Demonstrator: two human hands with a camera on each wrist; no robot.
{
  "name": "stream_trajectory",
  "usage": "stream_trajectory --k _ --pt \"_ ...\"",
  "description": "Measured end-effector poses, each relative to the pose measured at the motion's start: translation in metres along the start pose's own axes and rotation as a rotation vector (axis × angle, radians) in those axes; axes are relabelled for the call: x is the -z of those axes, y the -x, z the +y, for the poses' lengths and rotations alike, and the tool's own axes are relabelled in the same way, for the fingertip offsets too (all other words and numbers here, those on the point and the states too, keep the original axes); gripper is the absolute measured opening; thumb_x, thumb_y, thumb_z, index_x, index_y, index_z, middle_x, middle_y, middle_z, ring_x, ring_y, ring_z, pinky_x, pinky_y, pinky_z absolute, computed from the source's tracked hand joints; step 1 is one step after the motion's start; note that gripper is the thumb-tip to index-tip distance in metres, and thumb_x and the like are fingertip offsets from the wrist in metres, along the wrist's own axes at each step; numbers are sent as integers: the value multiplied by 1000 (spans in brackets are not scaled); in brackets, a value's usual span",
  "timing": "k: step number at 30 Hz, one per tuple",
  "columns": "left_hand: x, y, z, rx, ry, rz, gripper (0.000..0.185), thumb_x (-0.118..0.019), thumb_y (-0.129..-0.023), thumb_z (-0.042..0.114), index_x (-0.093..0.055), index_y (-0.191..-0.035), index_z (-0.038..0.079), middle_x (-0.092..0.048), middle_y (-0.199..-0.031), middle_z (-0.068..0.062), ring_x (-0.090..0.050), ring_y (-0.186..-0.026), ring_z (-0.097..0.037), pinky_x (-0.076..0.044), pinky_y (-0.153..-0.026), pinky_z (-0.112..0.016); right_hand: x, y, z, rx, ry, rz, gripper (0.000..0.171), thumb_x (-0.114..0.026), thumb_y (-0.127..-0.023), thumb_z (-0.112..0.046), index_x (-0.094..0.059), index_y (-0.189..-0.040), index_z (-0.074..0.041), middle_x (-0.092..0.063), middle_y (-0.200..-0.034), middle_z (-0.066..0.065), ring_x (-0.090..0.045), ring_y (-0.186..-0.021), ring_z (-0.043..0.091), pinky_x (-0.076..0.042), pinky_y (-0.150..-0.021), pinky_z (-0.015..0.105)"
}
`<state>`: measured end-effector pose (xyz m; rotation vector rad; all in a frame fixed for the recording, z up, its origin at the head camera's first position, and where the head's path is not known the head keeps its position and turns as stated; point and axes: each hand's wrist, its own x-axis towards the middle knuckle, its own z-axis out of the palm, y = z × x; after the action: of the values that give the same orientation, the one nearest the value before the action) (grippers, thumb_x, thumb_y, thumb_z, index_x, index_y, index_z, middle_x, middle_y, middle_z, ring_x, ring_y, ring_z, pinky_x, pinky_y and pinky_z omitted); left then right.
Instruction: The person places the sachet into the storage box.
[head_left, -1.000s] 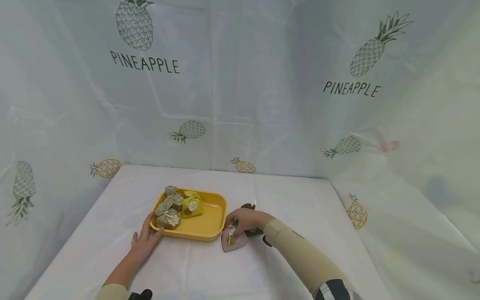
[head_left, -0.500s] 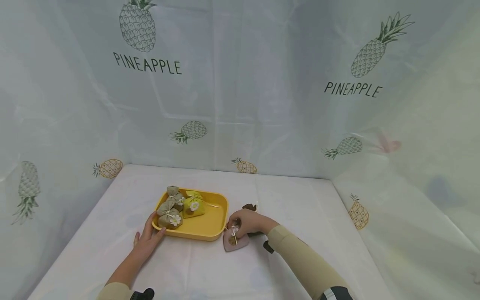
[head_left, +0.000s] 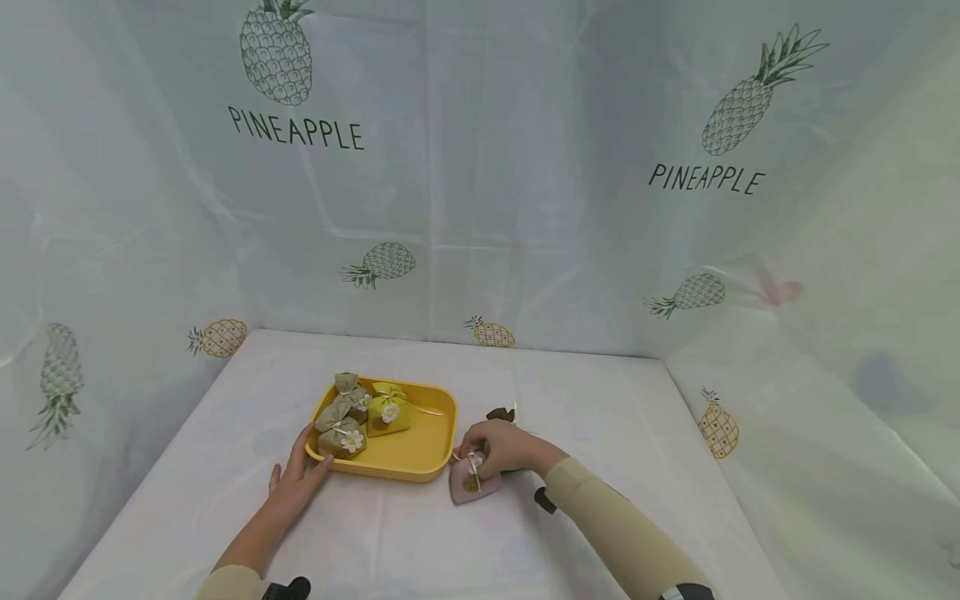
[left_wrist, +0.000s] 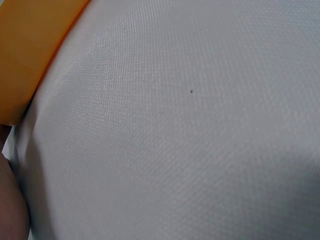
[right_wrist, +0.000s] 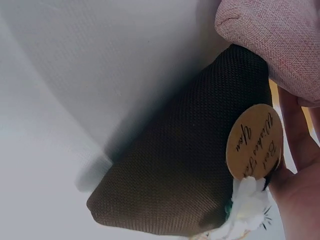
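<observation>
A yellow tray (head_left: 431, 429) holds two tan sachets (head_left: 339, 433) and a yellow-green sachet (head_left: 387, 414) with a white flower. My left hand (head_left: 302, 467) rests flat on the tablecloth, its straight fingers against the tray's near-left corner; the left wrist view shows only the tray's rim (left_wrist: 30, 45) and the cloth. My right hand (head_left: 476, 456) pinches the tied top of a pink sachet (head_left: 467, 486) lying just right of the tray. A dark brown sachet (head_left: 498, 414) lies behind that hand. The right wrist view shows the dark brown sachet (right_wrist: 180, 170) with its round tag and the pink sachet (right_wrist: 275, 45) close up.
The white-covered table (head_left: 600, 433) is walled at the back and both sides by a curtain (head_left: 525, 208) printed with pineapples. Bare cloth stretches to the right of the sachets and in front of the tray.
My right hand has shifted slightly right over the pink sachet's top, and the sachet moved a little with it. The left hand has stayed at the tray's corner.
</observation>
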<state>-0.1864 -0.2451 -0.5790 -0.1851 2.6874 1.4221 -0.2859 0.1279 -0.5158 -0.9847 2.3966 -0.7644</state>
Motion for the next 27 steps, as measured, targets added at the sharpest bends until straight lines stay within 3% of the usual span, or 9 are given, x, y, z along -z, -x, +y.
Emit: stream_trajectory --k 15,27 --pt "0 0 2 7 -3 -1 82 -47 -101 45 5 -156 11 -1 -158 -28 0 -143 -49 18 -105 -66 28 12 -15 45 -22 2 30 -85 -69 -19 -70 -93 -29 -64 -94 -17 -57 -84 6 -50 -74 24" --pt "0 -2 -2 7 6 -7 85 -46 -100 49 5 -156 11 1 -158 -27 2 -143 -48 20 -105 -65 56 -1 -37 106 -8 18 32 -76 -72 -7 -70 -95 -28 -63 -98 -16 -55 -87 9 -49 -75 27"
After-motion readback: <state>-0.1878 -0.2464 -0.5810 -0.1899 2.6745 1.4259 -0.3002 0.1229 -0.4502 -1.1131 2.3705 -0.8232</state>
